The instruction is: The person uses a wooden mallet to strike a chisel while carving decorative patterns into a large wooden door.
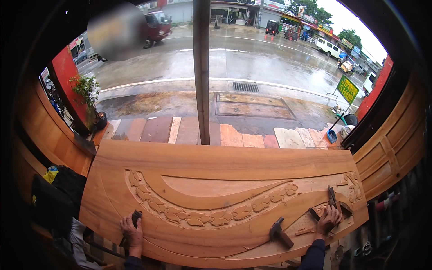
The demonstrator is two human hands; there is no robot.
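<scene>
A large carved wooden panel lies flat in front of me, with a band of leaf and flower relief curving across it. My left hand is at its near left edge, closed round a small dark block-like tool whose kind I cannot make out. Over at the right end, my right hand reaches among several dark hand tools. Its fingers are curled, and what they grip is hidden. A slim dark tool lies just beyond those fingers. Left of that hand, a hammer rests on the panel.
Wood chips and a thin strip lie near the tools. A panelled wooden door leans at right, and dark bags sit at left. Beyond the panel stand a post, a potted plant, a blue dustpan and a wet road.
</scene>
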